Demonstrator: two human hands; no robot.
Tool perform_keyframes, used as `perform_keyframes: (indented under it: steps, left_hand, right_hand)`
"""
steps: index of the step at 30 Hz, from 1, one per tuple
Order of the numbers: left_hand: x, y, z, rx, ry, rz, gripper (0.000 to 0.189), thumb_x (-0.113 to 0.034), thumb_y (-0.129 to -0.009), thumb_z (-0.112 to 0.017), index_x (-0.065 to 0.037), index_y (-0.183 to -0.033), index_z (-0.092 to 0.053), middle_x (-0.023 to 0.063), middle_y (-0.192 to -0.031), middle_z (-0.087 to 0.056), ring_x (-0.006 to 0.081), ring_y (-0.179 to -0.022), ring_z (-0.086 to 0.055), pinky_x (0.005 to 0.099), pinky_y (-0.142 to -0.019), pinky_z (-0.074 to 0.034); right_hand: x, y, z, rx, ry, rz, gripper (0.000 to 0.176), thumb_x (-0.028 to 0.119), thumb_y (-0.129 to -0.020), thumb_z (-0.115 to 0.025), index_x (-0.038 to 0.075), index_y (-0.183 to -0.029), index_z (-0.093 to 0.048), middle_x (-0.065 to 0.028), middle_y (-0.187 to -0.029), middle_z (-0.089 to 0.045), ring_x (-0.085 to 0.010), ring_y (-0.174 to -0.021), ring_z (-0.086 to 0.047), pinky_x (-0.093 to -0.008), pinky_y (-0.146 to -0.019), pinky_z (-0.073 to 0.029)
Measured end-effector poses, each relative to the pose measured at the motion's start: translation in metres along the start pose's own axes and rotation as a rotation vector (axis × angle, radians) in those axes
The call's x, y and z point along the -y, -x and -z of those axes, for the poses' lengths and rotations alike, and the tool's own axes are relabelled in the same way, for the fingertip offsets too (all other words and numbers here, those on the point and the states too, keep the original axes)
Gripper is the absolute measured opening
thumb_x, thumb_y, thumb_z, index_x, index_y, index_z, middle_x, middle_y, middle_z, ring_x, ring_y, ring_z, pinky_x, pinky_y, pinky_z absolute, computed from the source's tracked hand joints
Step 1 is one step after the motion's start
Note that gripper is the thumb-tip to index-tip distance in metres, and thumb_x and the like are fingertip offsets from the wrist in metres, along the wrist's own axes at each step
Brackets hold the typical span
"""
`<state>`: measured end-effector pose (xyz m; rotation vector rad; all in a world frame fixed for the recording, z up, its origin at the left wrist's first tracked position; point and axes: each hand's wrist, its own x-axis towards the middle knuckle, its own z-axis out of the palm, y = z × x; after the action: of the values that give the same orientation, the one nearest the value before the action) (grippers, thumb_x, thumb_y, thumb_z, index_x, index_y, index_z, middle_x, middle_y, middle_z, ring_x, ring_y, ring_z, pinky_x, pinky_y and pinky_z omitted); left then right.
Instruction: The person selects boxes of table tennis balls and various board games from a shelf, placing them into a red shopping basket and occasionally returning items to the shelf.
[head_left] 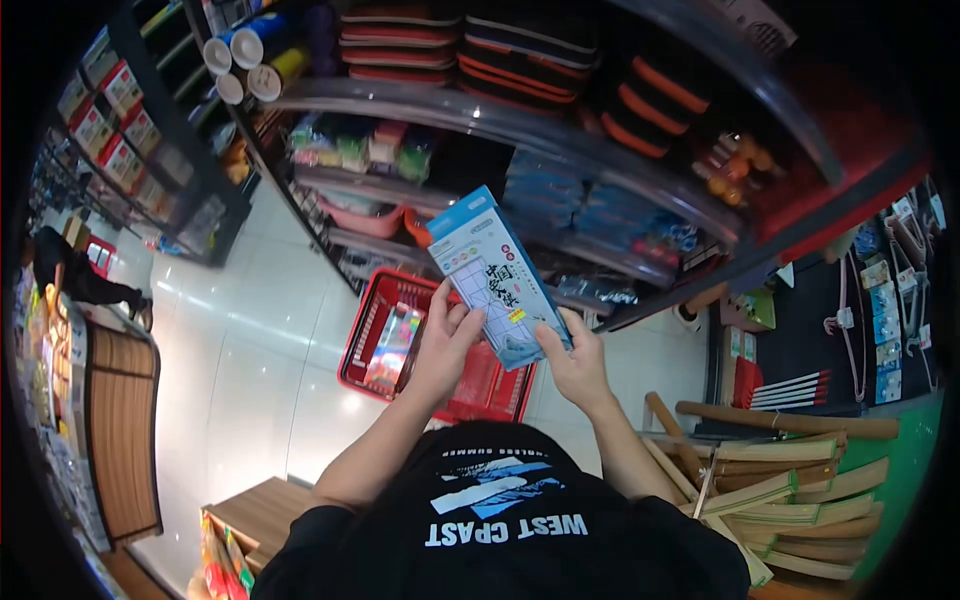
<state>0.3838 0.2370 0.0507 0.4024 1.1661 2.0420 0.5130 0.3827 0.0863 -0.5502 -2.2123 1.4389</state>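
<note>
Both hands hold a flat blue-and-white Chinese chess box [490, 275], with large black characters, a printed board grid and a small yellow sticker. My left hand [445, 340] grips its left edge, the thumb lying on the front. On the lower right corner, my right hand [575, 360] has its thumb on the front and its other fingers behind. The box is tilted, and its back is hidden. Below it on the floor stands a red shopping basket [360, 335], partly covered by my hands and the box. A colourful package [396, 345] lies inside the basket.
Ahead rises a shelf unit [420, 105] with black-and-orange cases [525, 60] and bagged goods. Wooden slats [790, 500] are heaped at the lower right. A wooden counter [122, 430] stands left, a brown box-like stand [265, 515] at lower left. Another person [75, 270] is at far left.
</note>
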Motion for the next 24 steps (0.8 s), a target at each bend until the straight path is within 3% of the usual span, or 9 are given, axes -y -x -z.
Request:
perform_keyframes:
  steps: [2, 5, 8, 9, 13, 16, 18, 21, 24]
  left_hand:
    - [0.017, 0.006, 0.002, -0.079, 0.033, 0.085, 0.080, -0.014, -0.094, -0.057, -0.009, -0.151, -0.001, 0.0191, -0.143, -0.036, 0.0248, -0.123, -0.048, 0.0391, -0.098, -0.044]
    - [0.066, 0.007, 0.022, -0.103, 0.030, 0.115, 0.094, -0.011, -0.087, -0.068, -0.013, -0.149, 0.002, 0.0156, -0.139, -0.038, 0.0240, -0.123, -0.047, 0.0415, -0.099, -0.044]
    - [0.089, 0.010, 0.035, -0.208, -0.005, 0.253, 0.094, -0.015, -0.083, -0.073, -0.012, -0.147, -0.004, 0.0135, -0.131, -0.042, 0.0232, -0.120, -0.047, 0.0412, -0.096, -0.046]
    - [0.088, 0.011, 0.032, -0.311, -0.024, 0.297, 0.088, -0.012, -0.078, -0.078, -0.009, -0.139, -0.015, 0.0114, -0.117, -0.049, 0.0198, -0.112, -0.052, 0.0374, -0.090, -0.050]
    - [0.119, 0.006, 0.056, -0.327, -0.091, 0.403, 0.094, -0.012, -0.073, -0.081, -0.007, -0.139, -0.015, 0.0136, -0.119, -0.048, 0.0214, -0.111, -0.052, 0.0383, -0.091, -0.049]
    - [0.174, 0.001, 0.097, -0.285, -0.424, 0.204, 0.110, -0.022, -0.066, -0.084, -0.005, -0.145, -0.009, 0.0191, -0.122, -0.047, 0.0305, -0.115, -0.050, 0.0438, -0.096, -0.045]
    - [0.188, 0.000, 0.113, -0.300, -1.019, 0.319, 0.129, -0.035, -0.059, -0.086, -0.005, -0.149, 0.002, 0.0267, -0.132, -0.040, 0.0426, -0.122, -0.044, 0.0471, -0.103, -0.038]
    - [0.204, -0.004, 0.133, -0.273, -1.119, 0.576, 0.136, -0.042, -0.058, -0.085, -0.011, -0.151, 0.010, 0.0309, -0.140, -0.031, 0.0496, -0.127, -0.036, 0.0513, -0.107, -0.033]
    - [0.218, -0.012, 0.146, -0.279, -1.258, 0.713, 0.136, -0.042, -0.057, -0.085, -0.016, -0.151, 0.010, 0.0307, -0.143, -0.027, 0.0496, -0.130, -0.033, 0.0557, -0.106, -0.032]
  right_hand:
    - [-0.035, 0.013, -0.019, -0.030, -0.016, -0.060, 0.029, 0.019, -0.091, -0.065, -0.002, -0.110, -0.061, -0.0058, -0.085, -0.066, -0.0087, -0.077, -0.058, -0.0266, -0.069, -0.048]
    - [-0.053, 0.034, -0.040, 0.033, 0.162, -0.161, 0.030, 0.024, -0.089, -0.065, 0.001, -0.108, -0.060, -0.0191, -0.089, -0.067, -0.0354, -0.082, -0.067, -0.0395, -0.072, -0.051]
    - [-0.093, 0.058, -0.066, 0.067, 0.319, -0.045, 0.029, 0.020, -0.085, -0.069, 0.002, -0.106, -0.060, -0.0182, -0.087, -0.066, -0.0346, -0.082, -0.067, -0.0397, -0.071, -0.052]
    - [-0.095, 0.061, -0.069, 0.130, 0.292, -0.123, 0.034, 0.026, -0.085, -0.068, 0.002, -0.108, -0.059, -0.0201, -0.092, -0.066, -0.0396, -0.088, -0.065, -0.0447, -0.073, -0.051]
    - [-0.116, 0.062, -0.068, 0.386, 0.396, -0.219, 0.042, 0.032, -0.086, -0.068, 0.003, -0.115, -0.059, -0.0205, -0.098, -0.067, -0.0388, -0.088, -0.066, -0.0438, -0.076, -0.052]
    - [-0.140, 0.070, -0.069, 0.412, 0.467, -0.202, 0.051, 0.042, -0.086, -0.064, 0.005, -0.121, -0.058, -0.0215, -0.098, -0.067, -0.0390, -0.092, -0.065, -0.0467, -0.078, -0.051]
    - [-0.146, 0.073, -0.064, 0.422, 0.366, -0.343, 0.047, 0.041, -0.087, -0.064, 0.007, -0.119, -0.062, -0.0213, -0.098, -0.068, -0.0374, -0.093, -0.066, -0.0443, -0.080, -0.052]
    - [-0.165, 0.082, -0.050, 0.391, 0.318, -0.441, 0.040, 0.039, -0.088, -0.063, 0.006, -0.112, -0.066, -0.0210, -0.096, -0.069, -0.0369, -0.092, -0.067, -0.0425, -0.081, -0.052]
    - [-0.184, 0.093, -0.035, 0.389, 0.359, -0.487, 0.037, 0.035, -0.089, -0.062, 0.006, -0.110, -0.067, -0.0197, -0.096, -0.069, -0.0354, -0.090, -0.068, -0.0404, -0.078, -0.053]
